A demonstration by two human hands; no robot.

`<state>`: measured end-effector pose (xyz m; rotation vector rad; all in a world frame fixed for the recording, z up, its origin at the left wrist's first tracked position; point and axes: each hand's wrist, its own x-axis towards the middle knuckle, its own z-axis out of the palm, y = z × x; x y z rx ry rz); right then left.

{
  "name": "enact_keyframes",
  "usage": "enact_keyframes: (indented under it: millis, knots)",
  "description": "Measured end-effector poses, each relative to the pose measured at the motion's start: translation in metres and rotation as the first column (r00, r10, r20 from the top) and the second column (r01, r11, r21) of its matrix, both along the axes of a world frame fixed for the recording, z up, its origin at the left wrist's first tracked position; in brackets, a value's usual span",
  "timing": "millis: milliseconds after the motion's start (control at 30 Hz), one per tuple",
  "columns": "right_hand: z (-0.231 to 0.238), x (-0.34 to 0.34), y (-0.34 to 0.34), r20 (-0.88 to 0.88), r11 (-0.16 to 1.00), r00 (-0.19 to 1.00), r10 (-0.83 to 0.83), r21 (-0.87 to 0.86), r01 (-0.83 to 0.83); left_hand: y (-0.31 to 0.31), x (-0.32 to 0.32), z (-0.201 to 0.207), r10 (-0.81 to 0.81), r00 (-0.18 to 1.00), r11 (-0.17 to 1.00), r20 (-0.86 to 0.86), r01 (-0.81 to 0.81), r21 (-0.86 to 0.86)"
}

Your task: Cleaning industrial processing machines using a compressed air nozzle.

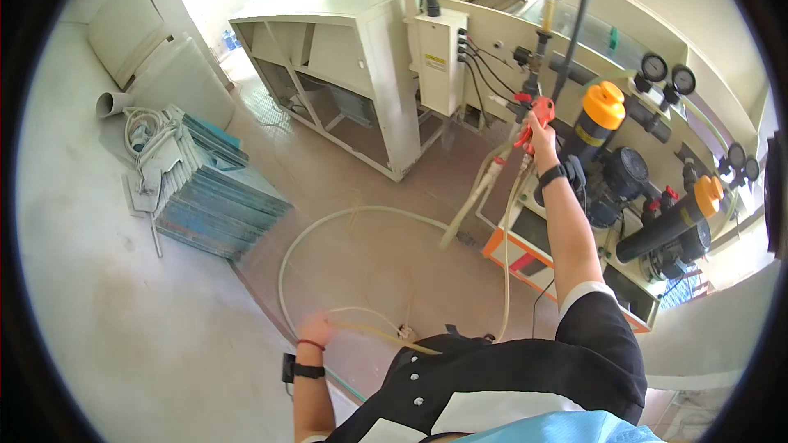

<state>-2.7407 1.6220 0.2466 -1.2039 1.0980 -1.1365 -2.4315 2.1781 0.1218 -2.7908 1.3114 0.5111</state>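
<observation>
My right hand (538,138) reaches forward and is closed around a red-handled fitting or tool (541,111) beside the upright grey pipe (533,74); its exact kind does not show. Below that hand a thin pale hose (506,262) hangs down toward the floor. My left hand (313,329) is low at the left, smeared by motion, so its fingers cannot be made out. A thin yellowish hose (382,333) runs from beside it toward my body. Whether the left hand grips that hose is unclear.
Pumps (628,172) with yellow-topped black cylinders (603,107) stand at the right, near gauges (653,67). A cream metal frame (386,90) stands ahead. Stacked blue-grey panels (217,205) lie at the left. A pale green hose (283,279) loops across the floor.
</observation>
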Motion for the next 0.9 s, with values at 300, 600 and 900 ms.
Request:
enact_keyframes:
  millis: [300, 600, 900]
  knots:
    - [0.065, 0.204, 0.014, -0.197, 0.923, 0.901, 0.386, 0.087, -0.376, 0.073, 0.302, 0.119, 0.089, 0.8, 0.972, 0.593, -0.2, 0.124]
    - [0.153, 0.327, -0.012, -0.12, 0.904, 0.897, 0.425, 0.009, -0.427, 0.114, 0.408, 0.282, 0.413, 0.446, 0.91, 0.795, -0.237, -0.34]
    - [0.174, 0.547, -0.155, -0.403, 0.776, 0.716, 0.57, -0.021, -0.63, 0.028, 0.472, 0.133, 0.356, 0.667, 0.93, 0.654, -0.321, -0.179]
